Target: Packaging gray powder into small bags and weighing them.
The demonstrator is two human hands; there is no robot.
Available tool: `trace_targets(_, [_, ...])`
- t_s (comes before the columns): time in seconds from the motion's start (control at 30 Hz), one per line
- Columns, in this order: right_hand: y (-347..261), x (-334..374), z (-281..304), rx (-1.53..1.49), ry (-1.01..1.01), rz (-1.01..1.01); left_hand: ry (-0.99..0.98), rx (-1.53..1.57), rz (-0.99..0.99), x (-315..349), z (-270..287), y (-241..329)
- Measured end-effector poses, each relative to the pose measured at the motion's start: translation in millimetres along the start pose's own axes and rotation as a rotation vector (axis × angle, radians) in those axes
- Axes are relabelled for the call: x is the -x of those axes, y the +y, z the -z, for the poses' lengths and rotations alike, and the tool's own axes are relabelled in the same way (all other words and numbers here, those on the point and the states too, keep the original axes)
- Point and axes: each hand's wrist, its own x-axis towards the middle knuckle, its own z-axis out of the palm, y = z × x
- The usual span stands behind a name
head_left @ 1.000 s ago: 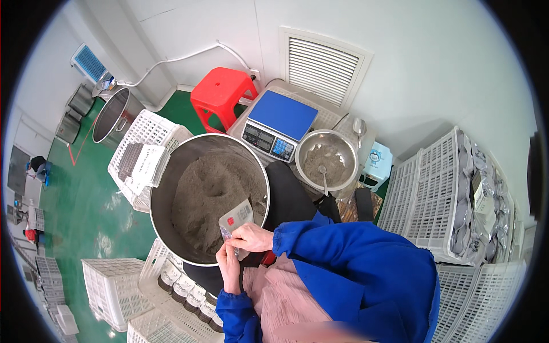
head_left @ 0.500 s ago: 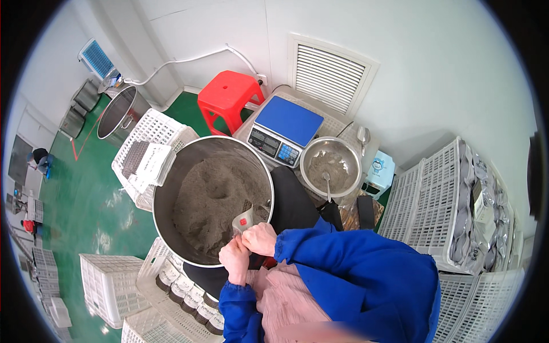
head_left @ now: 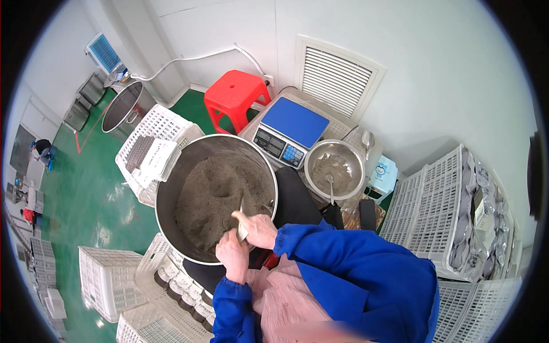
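A small beige pouch (head_left: 243, 228) is held between my two hands over the near right rim of a large steel pot (head_left: 162, 222). My right hand (head_left: 261, 230) grips the pouch's side with the thumb stretched along it. Closed at its lower part is my left hand (head_left: 231, 255), its fingertips partly hidden. The pouch stands nearly edge-on, so its opening and contents cannot be made out. Grey-brown powder (head_left: 209, 186) fills much of the pot, with a hollow in its surface.
Right of the pot are a blue-topped scale (head_left: 294, 122) and a steel bowl (head_left: 361, 174) of powder with a spoon (head_left: 330, 187). A red stool (head_left: 235, 91) stands behind. White crates (head_left: 108, 280) flank both sides; packed pouches (head_left: 191, 291) fill one near left.
The pouch has turned from showing its printed face to nearly edge-on. My right hand has shifted its grip, thumb now raised along the pouch. My left hand has moved slightly left. The whole view has shifted a little.
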Motion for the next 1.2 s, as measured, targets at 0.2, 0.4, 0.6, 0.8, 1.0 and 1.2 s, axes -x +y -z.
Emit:
trace_targets(0.2, [13.8, -16.7, 15.5, 0.002, 0.084, -0.020, -0.027, 0.215, 0.378, -3.4, -18.6, -29.4])
trace_targets(0.4, [-1.7, -17.9, 20.0, 0.199, 0.137, 0.052, -0.190, 1.615, 1.051, 1.4, -60.1, -48.4])
trace_targets(0.6, [-19.9, 8.5, 26.5, 0.063, 0.085, 0.619, 0.260, 1.593, 0.754, -13.1, -62.7, -23.8])
trace_targets(0.8, [-0.8, 2.8, 20.2, 0.164, -0.083, 0.383, 0.168, 1.226, 0.465, -16.3, -43.6, -8.4])
trace_targets(1.0, [29.9, -36.6, 15.2, -0.417, -0.320, -0.021, 0.196, 0.293, 0.116, -19.1, -23.0, 7.0])
trace_targets(1.2, [15.8, -18.7, -2.0, -0.493, -0.213, -0.198, 0.278, 0.146, 0.021, -25.6, -26.7, -2.0])
